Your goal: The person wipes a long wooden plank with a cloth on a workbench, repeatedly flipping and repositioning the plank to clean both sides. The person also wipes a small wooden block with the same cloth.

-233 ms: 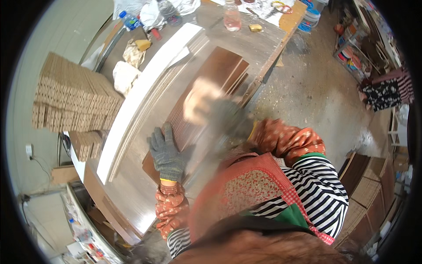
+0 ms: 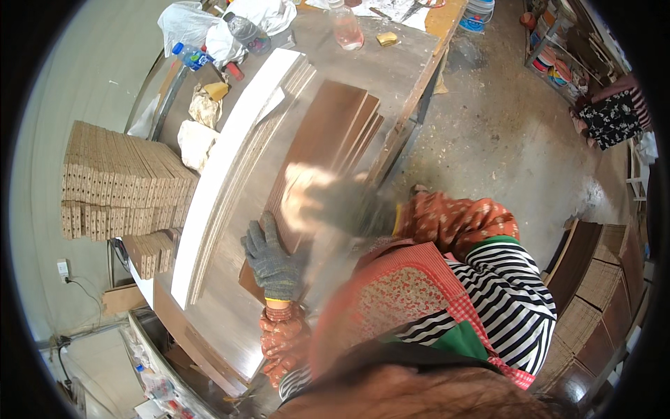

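Brown wood-look boards (image 2: 322, 122) lie in a low, staggered stack on the worktable in front of me. My left hand (image 2: 271, 257), in a grey knit glove, rests flat near the lower end of this stack with its fingers extended. My right hand (image 2: 359, 204), in a similar glove, is smeared by motion over the middle of the boards. In it is a pale, crumpled rag (image 2: 301, 195), pressed against or just above the top board; the blur hides which.
Left of the boards lies a stack of long white-topped panels (image 2: 234, 146). Drilled chipboard pieces (image 2: 125, 185) are piled beyond it. Bottles (image 2: 345, 26), a yellow sponge (image 2: 386, 39) and plastic bags (image 2: 185, 28) sit at the far end. More boards (image 2: 593, 286) stand at right.
My right hand and the rag have swept along the boards toward me. My left hand stays on the stack, while the whole view has shifted slightly.
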A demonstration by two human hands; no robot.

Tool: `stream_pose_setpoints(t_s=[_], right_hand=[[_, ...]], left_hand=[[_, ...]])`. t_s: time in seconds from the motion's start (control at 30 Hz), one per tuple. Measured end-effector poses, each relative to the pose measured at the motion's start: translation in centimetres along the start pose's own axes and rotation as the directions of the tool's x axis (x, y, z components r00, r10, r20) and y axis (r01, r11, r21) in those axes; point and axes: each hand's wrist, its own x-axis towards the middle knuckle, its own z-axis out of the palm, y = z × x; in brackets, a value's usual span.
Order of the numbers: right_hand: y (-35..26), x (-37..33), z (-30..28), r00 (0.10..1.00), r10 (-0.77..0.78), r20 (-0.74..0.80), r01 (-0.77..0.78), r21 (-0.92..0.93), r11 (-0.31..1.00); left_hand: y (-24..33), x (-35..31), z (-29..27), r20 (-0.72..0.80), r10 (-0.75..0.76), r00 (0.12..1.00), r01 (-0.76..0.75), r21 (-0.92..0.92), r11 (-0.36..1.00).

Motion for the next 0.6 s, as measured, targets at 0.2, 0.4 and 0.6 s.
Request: stream_pose_setpoints(t_s=[0.2,0.4,0.6], right_hand=[[12.5,-7.1,-1.7,0.807,0.587,-0.061,-0.585,0.057,0.809],[20.9,-8.4,-3.0,0.695,0.663,-0.277,-0.666,0.101,0.739],[24.7,-1.8,-1.2,0.726,0.556,-0.404,-0.522,0.201,0.829]], left_hand=[[0.5,0.0,-0.4,-0.045,-0.013,0.999,0.009,-0.091,0.996],[1.4,0.3,-1.1,-0.076,-0.042,0.996,0.033,-0.117,0.993],[1.8,0.9,-1.0,-0.089,-0.043,0.995,0.029,-0.151,0.988]])
